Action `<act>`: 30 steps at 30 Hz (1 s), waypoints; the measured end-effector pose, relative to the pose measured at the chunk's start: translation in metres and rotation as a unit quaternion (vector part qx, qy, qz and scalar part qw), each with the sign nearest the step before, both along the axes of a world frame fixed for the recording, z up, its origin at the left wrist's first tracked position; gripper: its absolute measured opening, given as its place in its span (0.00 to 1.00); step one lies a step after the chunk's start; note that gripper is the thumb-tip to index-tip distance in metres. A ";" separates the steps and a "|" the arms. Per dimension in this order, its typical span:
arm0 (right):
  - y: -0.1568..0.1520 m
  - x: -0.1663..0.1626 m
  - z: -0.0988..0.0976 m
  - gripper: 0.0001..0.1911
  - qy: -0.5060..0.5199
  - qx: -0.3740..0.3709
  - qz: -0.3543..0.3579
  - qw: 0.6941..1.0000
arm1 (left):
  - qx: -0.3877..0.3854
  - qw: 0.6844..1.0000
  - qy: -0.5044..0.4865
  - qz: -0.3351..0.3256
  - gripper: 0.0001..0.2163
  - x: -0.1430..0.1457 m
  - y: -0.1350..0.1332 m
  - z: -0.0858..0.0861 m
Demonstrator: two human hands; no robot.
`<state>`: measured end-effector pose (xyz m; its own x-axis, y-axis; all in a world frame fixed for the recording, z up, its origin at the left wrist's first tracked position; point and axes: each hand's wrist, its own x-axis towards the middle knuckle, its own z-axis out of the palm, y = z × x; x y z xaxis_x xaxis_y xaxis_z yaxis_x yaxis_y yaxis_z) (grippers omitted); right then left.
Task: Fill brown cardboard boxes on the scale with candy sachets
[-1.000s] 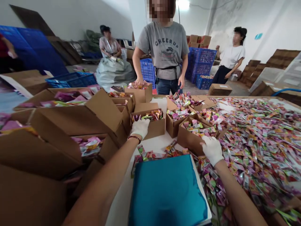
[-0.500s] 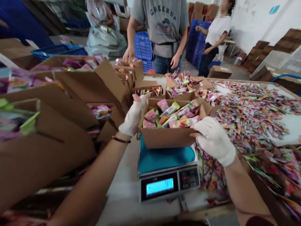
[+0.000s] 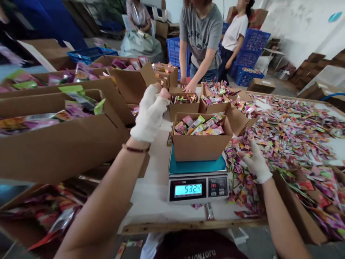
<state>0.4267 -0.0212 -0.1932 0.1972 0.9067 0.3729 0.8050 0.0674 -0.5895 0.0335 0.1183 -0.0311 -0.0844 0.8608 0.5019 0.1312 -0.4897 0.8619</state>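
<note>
Head view, down over table (image 3: 151,201)

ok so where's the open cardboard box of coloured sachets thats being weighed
In the head view the open cardboard box of coloured sachets sits centre frame on the teal-topped digital scale, between the gloved left hand and the gloved right hand, neither touching it.

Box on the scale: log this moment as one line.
box: full of sachets, on scale | left hand: raised, empty | right hand: on loose sachets

Co-workers' (image 3: 202,32) heads — cropped by top edge
</note>
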 end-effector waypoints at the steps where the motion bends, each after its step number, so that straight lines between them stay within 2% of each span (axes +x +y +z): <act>1: -0.002 0.006 -0.028 0.47 -0.025 -0.065 -0.055 0.996 | -0.008 1.000 -0.017 -0.007 0.26 0.000 -0.018 -0.005; 3: -0.012 0.009 -0.076 0.53 -0.085 -0.192 -0.137 0.968 | -0.033 0.999 -0.037 -0.009 0.28 -0.005 -0.050 -0.021; 5: -0.024 0.008 -0.108 0.48 -0.151 -0.236 -0.177 0.943 | -0.056 0.998 -0.034 0.000 0.29 -0.012 -0.071 -0.039; 6: -0.029 0.008 -0.116 0.42 -0.177 -0.234 -0.181 0.939 | -0.065 0.997 -0.032 0.001 0.29 -0.016 -0.077 -0.047; 8: -0.032 0.013 -0.117 0.30 -0.203 -0.215 -0.169 0.940 | -0.073 0.997 -0.041 0.004 0.29 -0.024 -0.082 -0.059; 10: -0.027 0.023 -0.107 0.25 -0.206 -0.215 -0.150 0.943 | -0.069 0.997 -0.047 0.002 0.29 -0.029 -0.082 -0.066; 13: -0.013 0.040 -0.083 0.23 -0.212 -0.219 -0.143 0.942 | -0.046 0.999 -0.016 0.001 0.26 -0.032 -0.084 -0.065; 18: 0.000 0.050 -0.029 0.20 -0.233 -0.205 -0.156 0.938 | -0.012 0.996 0.084 0.041 0.24 -0.027 -0.093 -0.050; 20: 0.003 0.051 -0.005 0.20 -0.252 -0.193 -0.148 0.937 | 0.001 0.992 0.121 0.040 0.21 -0.024 -0.095 -0.044; 24: 0.009 0.055 0.036 0.21 -0.313 -0.174 -0.146 0.922 | 0.077 0.978 0.193 0.028 0.12 -0.017 -0.091 -0.030; 27: 0.012 0.054 0.052 0.22 -0.333 -0.175 -0.143 0.915 | 0.107 0.965 0.241 0.008 0.07 -0.006 -0.077 -0.020; 30: 0.014 0.042 0.049 0.28 -0.308 -0.138 -0.074 0.938 | 0.070 0.968 0.239 -0.034 0.07 0.015 -0.050 -0.017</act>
<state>0.4684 -0.0069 -0.1446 0.1527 0.9652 0.2122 0.9872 -0.1588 0.0121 0.0482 0.0681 -0.0485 0.2405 0.7770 0.5818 0.4622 -0.6187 0.6353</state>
